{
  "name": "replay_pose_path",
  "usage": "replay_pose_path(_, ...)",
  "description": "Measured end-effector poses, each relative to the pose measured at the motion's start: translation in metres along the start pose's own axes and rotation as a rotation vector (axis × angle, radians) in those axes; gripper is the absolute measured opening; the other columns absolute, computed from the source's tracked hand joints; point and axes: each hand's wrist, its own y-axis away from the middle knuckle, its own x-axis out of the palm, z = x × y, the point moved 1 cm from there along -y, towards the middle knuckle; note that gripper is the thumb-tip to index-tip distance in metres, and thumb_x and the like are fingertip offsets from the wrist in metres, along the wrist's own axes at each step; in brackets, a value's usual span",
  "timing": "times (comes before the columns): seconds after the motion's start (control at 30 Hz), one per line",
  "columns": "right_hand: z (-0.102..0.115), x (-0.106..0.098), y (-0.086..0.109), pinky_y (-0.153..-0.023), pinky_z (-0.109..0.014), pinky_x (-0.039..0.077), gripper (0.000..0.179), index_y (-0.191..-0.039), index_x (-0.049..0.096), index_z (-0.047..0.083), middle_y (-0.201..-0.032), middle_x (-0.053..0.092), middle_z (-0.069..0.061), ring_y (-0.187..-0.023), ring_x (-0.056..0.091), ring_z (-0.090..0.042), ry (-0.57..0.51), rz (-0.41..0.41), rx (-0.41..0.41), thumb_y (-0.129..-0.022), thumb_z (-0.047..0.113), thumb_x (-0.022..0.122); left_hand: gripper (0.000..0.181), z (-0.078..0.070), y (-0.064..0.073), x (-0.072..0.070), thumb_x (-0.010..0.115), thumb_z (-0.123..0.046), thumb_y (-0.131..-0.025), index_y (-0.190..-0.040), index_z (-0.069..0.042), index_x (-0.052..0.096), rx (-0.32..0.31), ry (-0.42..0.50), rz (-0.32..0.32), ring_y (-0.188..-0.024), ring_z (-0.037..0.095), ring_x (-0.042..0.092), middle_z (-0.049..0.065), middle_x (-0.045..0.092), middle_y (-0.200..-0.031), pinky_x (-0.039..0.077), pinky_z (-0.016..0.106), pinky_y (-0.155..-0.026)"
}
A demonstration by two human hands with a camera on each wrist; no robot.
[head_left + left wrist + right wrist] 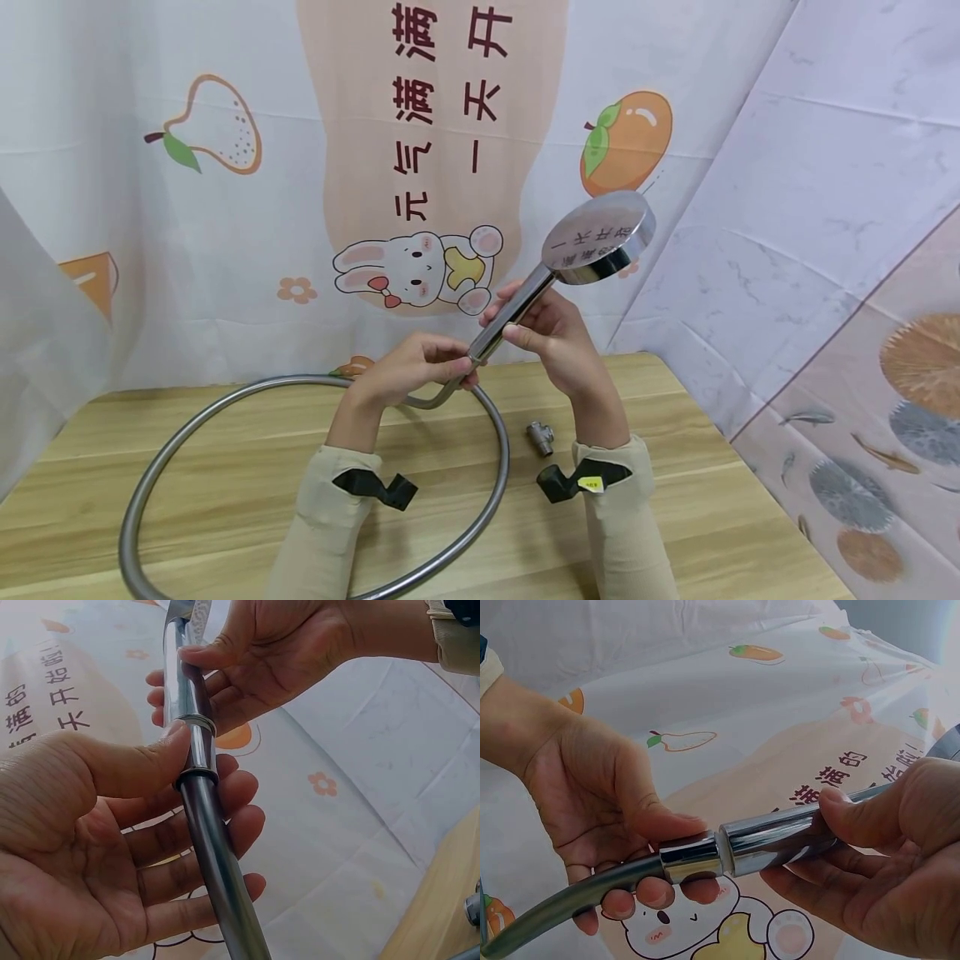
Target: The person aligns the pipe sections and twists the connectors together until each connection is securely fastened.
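Observation:
My right hand [558,333] grips the handle of a chrome shower head [600,237], thumb on the near side and fingers behind it. The round head tilts up to the right, above the table. At the handle's lower end, my left hand [416,362] pinches the hose's chrome end nut [692,857] between thumb and fingers. In the right wrist view the nut lines up with the handle [780,836], with a narrow pale ring showing between them. The grey shower hose [225,877] runs down from the nut across the left fingers.
The hose [502,450] loops widely over the wooden table [600,533], passing under the left forearm. A small metal valve fitting [541,438] lies beside the right wrist. A printed curtain [247,250] hangs behind the table, and another sheet [825,275] hangs at right.

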Motion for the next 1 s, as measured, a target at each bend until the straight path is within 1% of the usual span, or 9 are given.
replay_pose_path(0.2,0.0008,0.0006,-0.0008,-0.093,-0.03,0.057,0.034,-0.122,0.058,-0.001,-0.104,0.073,-0.004,-0.102,0.074,-0.017,-0.016,0.013,-0.008,-0.092,-0.016,0.06,0.024,0.0007,0.0003,-0.0004,0.065,-0.008,-0.099,-0.111,0.012,0.07,-0.015,0.045,-0.045,-0.084,0.014,0.073,0.001,0.075,-0.086,0.058,0.031,-0.084)
replay_pose_path(0.3,0.0009,0.0009,-0.0011,-0.093,-0.03,0.057,0.034,-0.121,0.059,0.003,-0.104,0.073,-0.004,-0.102,0.074,-0.017,-0.015,0.013,-0.006,-0.092,-0.015,0.06,0.024,0.0021,0.0003,-0.0011,0.066,-0.007,-0.098,-0.111,0.013,0.071,-0.014,0.05,-0.054,-0.084,0.014,0.074,-0.001,0.076,-0.085,0.058,0.031,-0.085)
replay_pose_path(0.5,0.0002,0.0009,-0.0014,-0.092,-0.03,0.057,0.034,-0.12,0.06,0.004,-0.104,0.074,-0.003,-0.102,0.074,-0.017,-0.009,0.019,-0.015,-0.092,-0.016,0.06,0.025,0.0022,0.0006,-0.0016,0.069,-0.007,-0.096,-0.11,0.013,0.071,-0.013,0.062,-0.066,-0.083,0.013,0.074,-0.003,0.077,-0.084,0.058,0.031,-0.086)
replay_pose_path(0.63,0.0005,0.0012,-0.0011,-0.092,-0.029,0.057,0.036,-0.12,0.06,0.004,-0.104,0.074,-0.003,-0.102,0.074,-0.017,-0.003,0.017,-0.018,-0.091,-0.016,0.06,0.026,0.0022,0.0002,-0.0013,0.07,-0.008,-0.095,-0.111,0.013,0.071,-0.009,0.055,-0.074,-0.083,0.014,0.074,-0.003,0.077,-0.084,0.058,0.031,-0.086)
replay_pose_path(0.73,0.0,0.0008,-0.0007,-0.092,-0.029,0.057,0.036,-0.12,0.06,0.004,-0.103,0.073,-0.003,-0.102,0.074,-0.016,0.003,0.006,-0.01,-0.091,-0.018,0.059,0.024,0.0025,0.0001,-0.0009,0.07,-0.008,-0.095,-0.111,0.011,0.072,-0.013,0.036,-0.079,-0.084,0.015,0.074,-0.001,0.077,-0.085,0.058,0.031,-0.085)
replay_pose_path(0.87,-0.0006,0.0004,-0.0003,-0.092,-0.029,0.057,0.034,-0.12,0.059,0.001,-0.103,0.073,-0.003,-0.101,0.073,-0.016,0.014,-0.001,-0.005,-0.091,-0.017,0.058,0.021,0.0031,-0.0007,-0.0005,0.068,-0.007,-0.096,-0.109,0.009,0.072,-0.02,0.015,-0.081,-0.084,0.016,0.074,0.001,0.076,-0.086,0.057,0.031,-0.086)
replay_pose_path(1.0,0.0,0.0009,0.0001,-0.092,-0.029,0.057,0.033,-0.121,0.057,-0.003,-0.103,0.073,-0.004,-0.101,0.073,-0.016,0.016,-0.003,-0.005,-0.091,-0.017,0.058,0.02,0.0024,-0.0012,0.0,0.066,-0.006,-0.098,-0.108,0.009,0.072,-0.02,0.003,-0.074,-0.085,0.015,0.073,0.001,0.075,-0.086,0.056,0.031,-0.086)
